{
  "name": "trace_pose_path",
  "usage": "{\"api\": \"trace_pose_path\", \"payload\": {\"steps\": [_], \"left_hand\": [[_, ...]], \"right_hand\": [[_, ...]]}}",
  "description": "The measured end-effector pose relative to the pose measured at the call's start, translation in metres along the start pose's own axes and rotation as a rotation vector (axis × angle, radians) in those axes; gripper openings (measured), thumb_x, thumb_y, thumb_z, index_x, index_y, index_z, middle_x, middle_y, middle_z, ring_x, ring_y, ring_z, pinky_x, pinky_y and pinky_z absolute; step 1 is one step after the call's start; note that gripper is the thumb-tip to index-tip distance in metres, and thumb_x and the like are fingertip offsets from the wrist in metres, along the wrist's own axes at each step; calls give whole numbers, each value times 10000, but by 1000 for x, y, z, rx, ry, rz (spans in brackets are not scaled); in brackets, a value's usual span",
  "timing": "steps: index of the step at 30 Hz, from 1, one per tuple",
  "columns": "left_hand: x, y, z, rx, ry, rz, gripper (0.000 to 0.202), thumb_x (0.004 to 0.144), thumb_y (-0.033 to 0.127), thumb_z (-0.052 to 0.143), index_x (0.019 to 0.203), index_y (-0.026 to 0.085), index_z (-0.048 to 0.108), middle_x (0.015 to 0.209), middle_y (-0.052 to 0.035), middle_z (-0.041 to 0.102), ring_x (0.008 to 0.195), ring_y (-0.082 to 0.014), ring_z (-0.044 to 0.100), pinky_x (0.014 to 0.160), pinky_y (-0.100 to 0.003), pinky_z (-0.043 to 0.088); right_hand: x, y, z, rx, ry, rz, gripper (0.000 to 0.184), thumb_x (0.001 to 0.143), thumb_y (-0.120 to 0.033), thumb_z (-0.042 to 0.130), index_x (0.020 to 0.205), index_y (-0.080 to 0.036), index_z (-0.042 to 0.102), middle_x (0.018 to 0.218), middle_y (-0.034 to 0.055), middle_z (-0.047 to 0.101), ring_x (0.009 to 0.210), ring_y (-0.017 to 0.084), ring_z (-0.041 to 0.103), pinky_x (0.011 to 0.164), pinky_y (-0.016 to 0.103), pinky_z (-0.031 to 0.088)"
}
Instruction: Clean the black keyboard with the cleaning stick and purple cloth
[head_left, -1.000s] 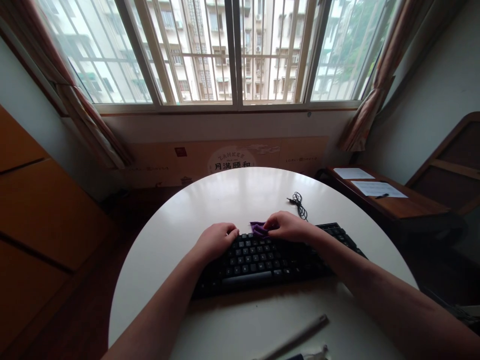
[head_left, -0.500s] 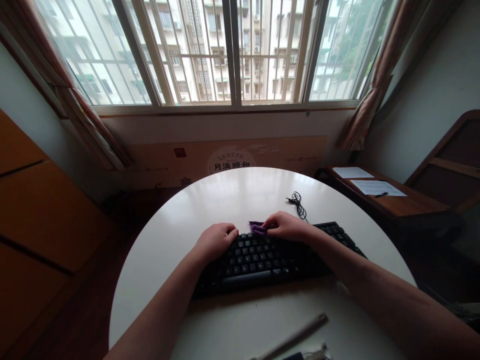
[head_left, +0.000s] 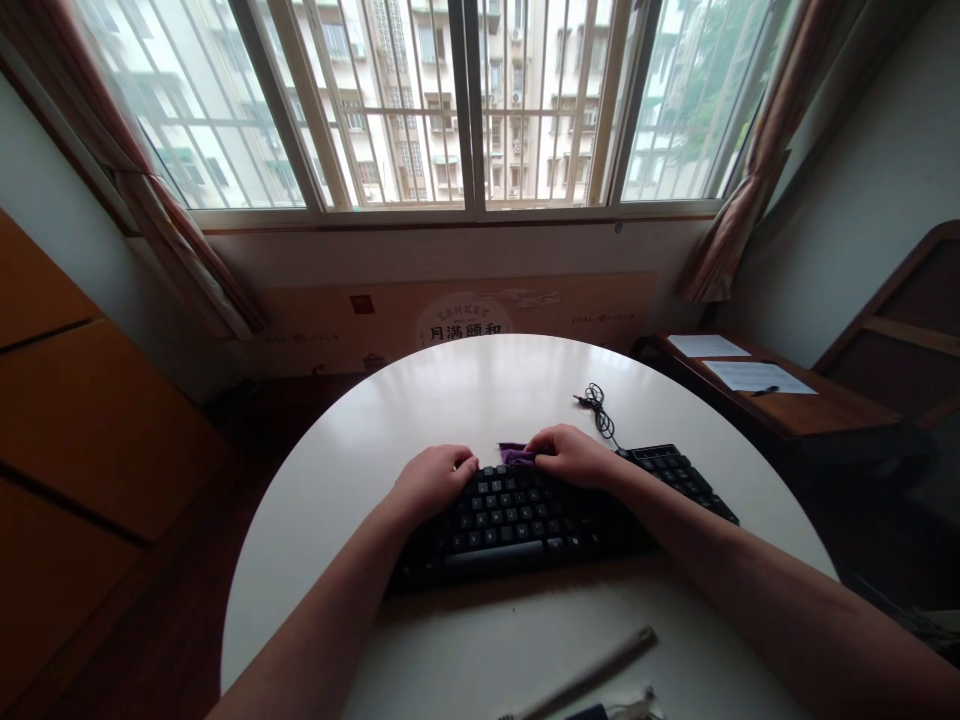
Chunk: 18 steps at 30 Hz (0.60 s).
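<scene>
Left hand (head_left: 433, 478): at the keyboard's (head_left: 510, 518) ten o'clock, fingers curled; cannot tell whether pinching
Right hand (head_left: 574, 456): pinching purple cloth (head_left: 513, 453), eleven o'clock
Cable (head_left: 598, 403): bundled, one o'clock

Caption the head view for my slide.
Right hand holding a cloth at the far edge of a keyboard on a table, left hand at the keyboard's left end.

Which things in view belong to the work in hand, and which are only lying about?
In use:
purple cloth, in the right hand
black keyboard, at the left hand
coiled cable, probably

Lying about:
grey rod
papers and pen on the side table
</scene>
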<state>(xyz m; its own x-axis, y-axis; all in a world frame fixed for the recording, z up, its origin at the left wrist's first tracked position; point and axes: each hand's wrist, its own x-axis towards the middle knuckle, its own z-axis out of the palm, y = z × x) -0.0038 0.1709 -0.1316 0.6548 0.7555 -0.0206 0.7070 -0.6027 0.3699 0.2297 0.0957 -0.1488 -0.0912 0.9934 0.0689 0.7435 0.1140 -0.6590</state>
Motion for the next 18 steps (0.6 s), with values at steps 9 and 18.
{"api": "trace_pose_path", "payload": {"steps": [9, 18], "left_hand": [[1, 0, 0, 28, -6, 12, 331, 893, 394, 423, 869, 240, 715, 951, -51, 728, 878, -238, 635, 673, -286, 430], [2, 1, 0, 49, -2, 17, 336, 892, 386, 411, 789, 227, 688, 879, -48, 720, 820, -223, 625, 644, -282, 409]], "right_hand": [[-2, -10, -5, 6, -47, -173, 267, 817, -198, 567, 1007, -178, 752, 970, 67, 701, 898, 188, 634, 828, 273, 459], [5, -22, 19, -69, 35, -211, 224, 846, -249, 610, 1011, -233, 760, 988, 59, 685, 887, 174, 621, 831, 264, 449]]}}
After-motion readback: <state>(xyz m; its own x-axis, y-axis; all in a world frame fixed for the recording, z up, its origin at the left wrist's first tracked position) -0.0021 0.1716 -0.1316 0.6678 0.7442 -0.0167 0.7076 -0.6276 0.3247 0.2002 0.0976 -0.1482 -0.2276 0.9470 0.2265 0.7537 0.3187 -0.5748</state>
